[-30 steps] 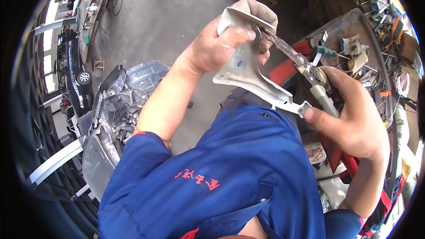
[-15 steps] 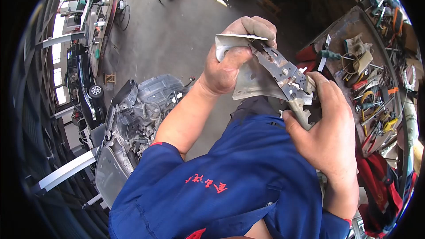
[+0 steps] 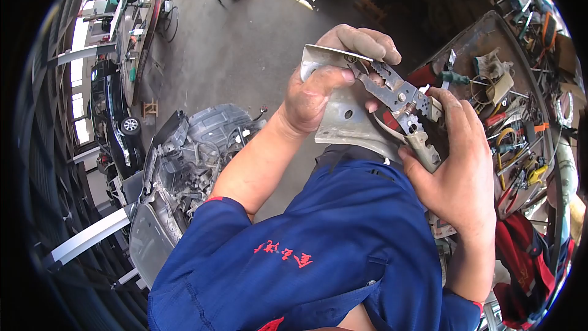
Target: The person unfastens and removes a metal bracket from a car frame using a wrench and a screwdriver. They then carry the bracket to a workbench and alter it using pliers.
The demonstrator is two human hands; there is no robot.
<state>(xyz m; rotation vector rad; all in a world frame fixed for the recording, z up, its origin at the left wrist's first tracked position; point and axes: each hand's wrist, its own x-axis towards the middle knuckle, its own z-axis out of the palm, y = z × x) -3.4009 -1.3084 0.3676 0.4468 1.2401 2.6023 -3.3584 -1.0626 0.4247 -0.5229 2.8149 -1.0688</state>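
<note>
My left hand (image 3: pixel 311 99) is closed round a bent grey sheet-metal bracket (image 3: pixel 350 124), with the thumb inside its upper flange and the fingers behind it. A round hole shows in the bracket's lower face. My right hand (image 3: pixel 458 168) is wrapped round the handles of wire-stripper pliers (image 3: pixel 401 95), which have toothed jaws and grey grips. The jaw tips reach the bracket's upper flange, close to my left thumb and a small fastener. Whether the tips grip that fastener I cannot tell.
At right, a metal tray (image 3: pixel 471 43) holds many hand tools, a green-handled screwdriver (image 3: pixel 454 77) and a glove (image 3: pixel 490 64). Red and dark cloth (image 3: pixel 523 263) hangs below it. To the left are dismantled car parts (image 3: pixel 202 153) and a black car (image 3: pixel 113 113).
The bracket has turned, so its lower face and round hole show more fully. The pliers have shifted slightly right, and a red part between their handles has come into view.
</note>
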